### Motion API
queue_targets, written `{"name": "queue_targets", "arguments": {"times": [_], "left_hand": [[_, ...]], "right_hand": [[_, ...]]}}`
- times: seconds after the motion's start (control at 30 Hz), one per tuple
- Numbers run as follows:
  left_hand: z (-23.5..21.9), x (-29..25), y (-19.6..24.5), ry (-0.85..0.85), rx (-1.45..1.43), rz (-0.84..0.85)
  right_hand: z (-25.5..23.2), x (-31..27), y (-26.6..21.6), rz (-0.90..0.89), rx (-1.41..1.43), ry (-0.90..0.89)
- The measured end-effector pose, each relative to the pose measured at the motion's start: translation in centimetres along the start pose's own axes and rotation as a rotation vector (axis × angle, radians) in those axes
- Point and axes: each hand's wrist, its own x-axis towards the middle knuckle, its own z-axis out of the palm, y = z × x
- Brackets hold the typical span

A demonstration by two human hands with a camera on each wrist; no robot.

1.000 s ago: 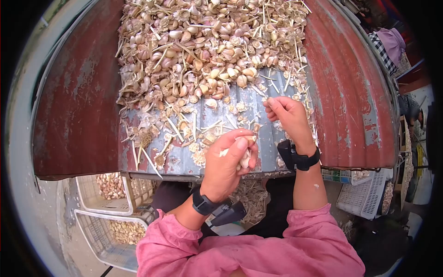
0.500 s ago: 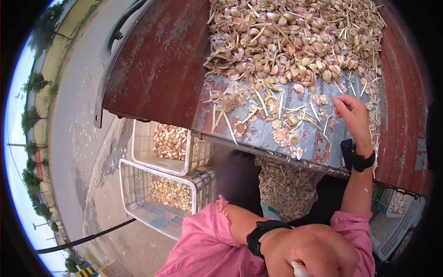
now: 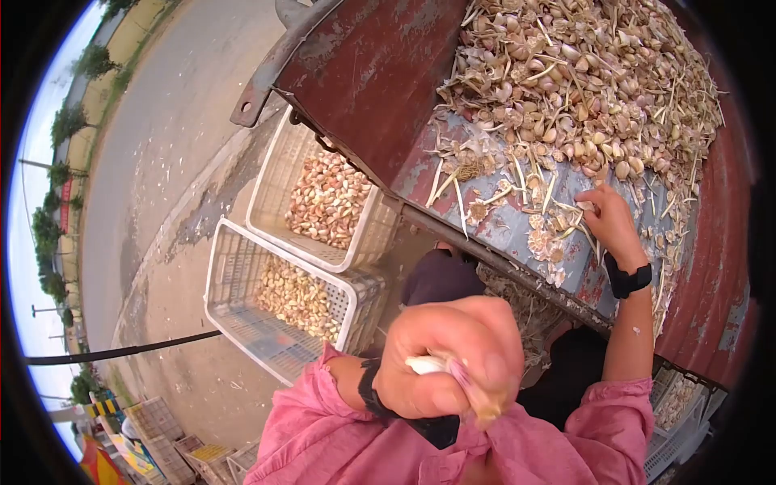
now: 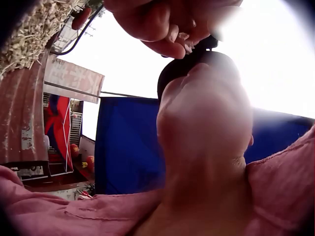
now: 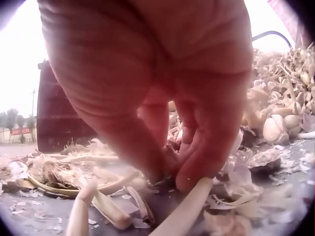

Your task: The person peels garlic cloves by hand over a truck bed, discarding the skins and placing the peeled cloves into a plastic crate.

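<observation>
Raised close to the head camera, my left hand [image 3: 453, 356] curls round garlic cloves; a peeled white clove [image 3: 426, 364] and a purplish papery piece [image 3: 469, 388] show between its thumb and fingers. In the left wrist view the fingers [image 4: 147, 22] hang at the top edge with pale bits at their tips. My right hand [image 3: 612, 222] is low over the metal sheet [image 3: 509, 234], fingers bent and tips close together among dry stalks [image 5: 184, 211] and skins. Whether its fingertips pinch anything I cannot tell. A large heap of garlic cloves [image 3: 582, 97] lies just beyond.
Two plastic crates [image 3: 353, 242] stand on the ground at my left, holding reddish unpeeled cloves [image 3: 327, 202] and paler cloves [image 3: 295, 299]. A raised red metal side [image 3: 364, 89] borders the sheet. More crates [image 3: 153, 420] stand farther behind on the left.
The head view has turned left toward the crates. My left hand has lifted from over the sheet's front edge up close to the camera, still holding garlic. My right hand stays over the sheet.
</observation>
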Motion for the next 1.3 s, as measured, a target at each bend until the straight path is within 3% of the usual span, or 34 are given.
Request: {"name": "queue_targets", "arguments": {"times": [0.03,0.1,0.13,0.17,0.2,0.23,0.3,0.37,0.5,0.57,0.7,0.83,0.9,1.0,1.03,1.1,1.17,1.23,1.3], "left_hand": [[-1.1,-0.4,1.1,0.382,0.091,0.046],[-8.1,-1.4,4.1,0.999,0.449,0.102],[-12.1,-1.5,5.2,1.154,0.525,0.168],[-17.9,-3.8,7.6,1.13,0.528,0.06],[-20.8,-4.6,9.0,1.276,0.6,-0.046],[-27.2,-8.4,11.7,1.329,0.425,-0.176],[-24.5,-6.8,10.6,1.597,0.491,0.022],[-20.3,-5.5,7.2,1.317,0.868,0.114],[-9.3,-0.5,-2.7,0.72,0.792,-0.372],[-7.2,1.7,-7.6,0.548,0.629,-0.571],[-6.7,4.5,-15.1,0.52,0.413,-0.64],[-5.1,5.8,-17.3,0.558,0.336,-0.688],[-5.7,6.3,-17.7,0.479,0.238,-0.76],[-5.8,6.6,-18.1,0.396,0.049,-0.862],[-5.7,6.8,-18.0,0.386,-0.042,-0.907],[-5.8,6.9,-17.8,0.327,-0.17,-0.9],[-6.9,6.8,-18.4,0.503,-0.295,-0.694],[-8.6,6.8,-18.2,0.528,-0.365,-0.619],[-9.1,6.8,-18.3,0.81,-0.189,-0.522]], "right_hand": [[-0.4,-1.1,-0.2,0.072,0.15,-0.025],[-0.6,-2.9,-0.3,0.151,0.299,-0.052],[-0.5,-3.6,-0.3,0.222,0.462,-0.053],[-0.5,-4.1,-0.3,0.288,0.625,-0.053],[-0.9,-4.4,-0.8,0.278,0.712,-0.055],[-1.2,-4.9,-1.5,0.28,0.714,-0.058],[-2.1,-4.9,-2.4,0.291,0.787,0.005],[-2.4,-4.9,-2.8,0.259,0.795,0.037],[-3.7,-5.3,-5.9,0.061,0.517,0.185],[-3.9,-5.4,-7.4,-0.017,0.406,0.243],[-3.9,-6.4,-6.5,-0.06,0.202,0.303],[-4.3,-7.2,-3.8,-0.017,0.197,0.358],[-5.0,-7.9,-2.6,-0.007,0.218,0.345],[-6.7,-8.1,-0.8,0.291,0.976,0.0],[-6.9,-8.1,0.0,0.303,0.968,0.008],[-6.9,-8.2,1.5,0.329,1.34,0.007],[-6.5,-8.1,3.1,0.42,1.177,0.068],[-5.9,-7.2,3.7,0.202,0.04,0.172],[-4.4,-5.0,2.9,0.244,0.182,0.17]]}}
